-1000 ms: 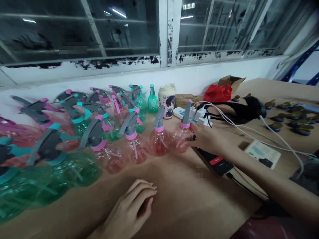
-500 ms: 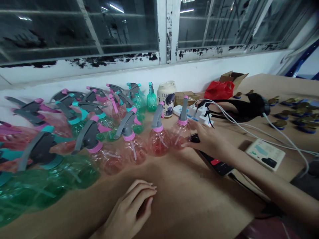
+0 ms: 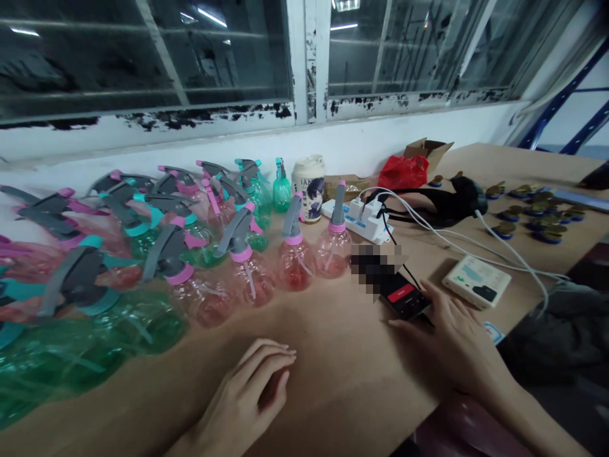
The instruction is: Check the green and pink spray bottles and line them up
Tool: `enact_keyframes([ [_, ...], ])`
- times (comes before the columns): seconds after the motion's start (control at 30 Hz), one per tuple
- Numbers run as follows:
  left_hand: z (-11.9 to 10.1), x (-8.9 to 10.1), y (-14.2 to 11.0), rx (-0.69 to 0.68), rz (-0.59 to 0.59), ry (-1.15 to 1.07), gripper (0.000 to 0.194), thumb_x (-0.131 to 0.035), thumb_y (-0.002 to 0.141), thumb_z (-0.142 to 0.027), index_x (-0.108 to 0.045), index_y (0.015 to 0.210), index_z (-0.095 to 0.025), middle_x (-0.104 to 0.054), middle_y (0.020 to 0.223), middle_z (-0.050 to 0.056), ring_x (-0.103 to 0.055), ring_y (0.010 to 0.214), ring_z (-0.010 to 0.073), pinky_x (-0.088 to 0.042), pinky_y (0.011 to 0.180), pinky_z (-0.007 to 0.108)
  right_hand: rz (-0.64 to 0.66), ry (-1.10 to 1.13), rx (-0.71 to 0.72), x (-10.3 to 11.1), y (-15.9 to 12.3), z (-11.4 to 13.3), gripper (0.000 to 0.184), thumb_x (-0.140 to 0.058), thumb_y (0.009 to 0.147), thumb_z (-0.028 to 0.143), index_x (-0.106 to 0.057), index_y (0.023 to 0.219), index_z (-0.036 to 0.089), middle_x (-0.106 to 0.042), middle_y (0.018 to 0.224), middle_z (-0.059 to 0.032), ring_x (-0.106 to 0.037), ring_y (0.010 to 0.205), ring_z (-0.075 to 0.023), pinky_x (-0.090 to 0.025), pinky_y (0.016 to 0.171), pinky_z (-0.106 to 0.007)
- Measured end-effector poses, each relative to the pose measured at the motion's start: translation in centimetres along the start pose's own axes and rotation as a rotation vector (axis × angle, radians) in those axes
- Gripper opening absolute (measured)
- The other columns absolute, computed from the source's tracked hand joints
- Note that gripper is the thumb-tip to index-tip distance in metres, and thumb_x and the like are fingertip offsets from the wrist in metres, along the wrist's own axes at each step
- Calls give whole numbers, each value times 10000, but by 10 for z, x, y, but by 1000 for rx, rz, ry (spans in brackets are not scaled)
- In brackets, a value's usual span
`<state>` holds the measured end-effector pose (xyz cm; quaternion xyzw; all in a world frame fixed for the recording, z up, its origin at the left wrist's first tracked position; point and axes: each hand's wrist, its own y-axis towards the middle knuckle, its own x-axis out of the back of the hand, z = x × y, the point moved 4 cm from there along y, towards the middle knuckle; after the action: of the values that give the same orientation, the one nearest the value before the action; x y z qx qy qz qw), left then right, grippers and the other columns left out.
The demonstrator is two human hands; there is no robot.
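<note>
My left hand (image 3: pixel 247 393) rests over the tabletop at the front, holding nothing, its fingers loosely bent and the thumb apart. At the near end of a black phone (image 3: pixel 404 298), my right hand (image 3: pixel 447 333) has thumb and fingers apart; I cannot tell whether it touches the phone. A clear pink spray bottle (image 3: pixel 333 254) with a grey and pink trigger head stands upright left of the phone. Beside it a second pink spray bottle (image 3: pixel 295 265) stands in the same row. Green spray bottles (image 3: pixel 137 324) and more pink ones crowd the left side.
A white power strip (image 3: pixel 361 222) with plugs and cables lies behind the phone. Further off are a patterned cup (image 3: pixel 309 190), a red plastic bag (image 3: pixel 404 172) and black straps (image 3: pixel 428 206). At right sit a white box (image 3: pixel 477 280) and several gold-and-blue pieces (image 3: pixel 547 225).
My right hand has let go of the rightmost pink spray bottle and drawn back toward the near end of the phone. The bottle stays standing in the row. My left hand has barely moved.
</note>
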<state>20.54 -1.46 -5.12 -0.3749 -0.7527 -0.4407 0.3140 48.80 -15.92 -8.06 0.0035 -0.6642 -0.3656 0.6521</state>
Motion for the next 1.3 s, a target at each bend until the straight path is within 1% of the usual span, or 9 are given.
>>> enact_keyframes([
  [0.2, -2, 0, -1, 2, -15, 15, 250, -443, 850, -43, -533, 1032, -189, -604, 948, 42, -562, 952, 167, -514, 813, 322, -22, -57, -40, -8, 7, 3, 833, -327, 766, 738, -435, 1216, 45, -632, 977, -214, -581, 926, -348, -420, 789, -458],
  [0.4, -2, 2, -2, 22, -14, 37, 238, -429, 859, -61, -531, 1022, -201, -615, 941, 46, -579, 944, 180, -524, 810, 347, -42, -42, -22, -13, 8, -11, 772, -438, 728, 714, -474, 1156, 72, -613, 960, -191, -574, 866, -329, -434, 752, -433],
  [0.67, -5, 1, -2, 22, -3, 43, 251, -431, 854, -50, -525, 1034, -197, -617, 944, 46, -584, 945, 178, -529, 809, 338, -49, -45, 7, -8, -8, -19, 812, -411, 727, 739, -477, 1158, 55, -619, 994, -209, -565, 954, -353, -416, 838, -468],
  [0.83, -11, 1, -2, 3, -16, 50, 237, -437, 850, -46, -533, 1011, -191, -619, 931, 41, -589, 932, 169, -531, 808, 325, -60, -59, 1, -3, -17, -17, 838, -356, 737, 761, -469, 1181, 59, -630, 998, -200, -560, 1010, -350, -339, 942, -522],
  [0.93, -15, 3, -4, -2, -22, 67, 246, -440, 849, -42, -537, 1018, -192, -620, 931, 39, -589, 931, 166, -533, 806, 316, -99, -53, 41, 3, -17, -11, 832, -330, 761, 746, -449, 1212, 57, -617, 1058, -211, -548, 1043, -350, -289, 975, -549],
  [1.03, -18, 9, -10, -2, -18, 79, 252, -433, 855, -46, -537, 1030, -193, -620, 940, 43, -588, 941, 169, -535, 808, 317, -140, -23, 89, 15, -12, 8, 753, -352, 791, 703, -452, 1215, 89, -588, 1147, -210, -517, 1096, -359, -252, 990, -576],
  [1.1, -19, 15, -18, 7, -21, 95, 248, -436, 857, -56, -536, 1032, -201, -623, 945, 43, -591, 946, 174, -538, 808, 323, -131, 25, 138, 26, -7, 33, 674, -378, 823, 648, -440, 1231, 115, -584, 1169, -194, -518, 1101, -344, -237, 998, -587],
  [1.2, -20, 30, -37, 43, -36, 142, 246, -462, 853, -78, -535, 1039, -221, -631, 954, 34, -601, 949, 179, -545, 804, 320, -122, 108, 266, 45, -1, 87, 600, -462, 818, 596, -467, 1211, 142, -581, 1188, -168, -536, 1081, -317, -232, 1020, -566],
  [1.3, -22, 51, -64, 106, -58, 199, 245, -467, 862, -116, -536, 1061, -242, -644, 966, 23, -616, 941, 174, -549, 811, 306, -43, 220, 435, 60, 0, 153, 545, -516, 820, 533, -503, 1190, 133, -593, 1169, -152, -507, 1124, -304, -213, 1048, -553],
])
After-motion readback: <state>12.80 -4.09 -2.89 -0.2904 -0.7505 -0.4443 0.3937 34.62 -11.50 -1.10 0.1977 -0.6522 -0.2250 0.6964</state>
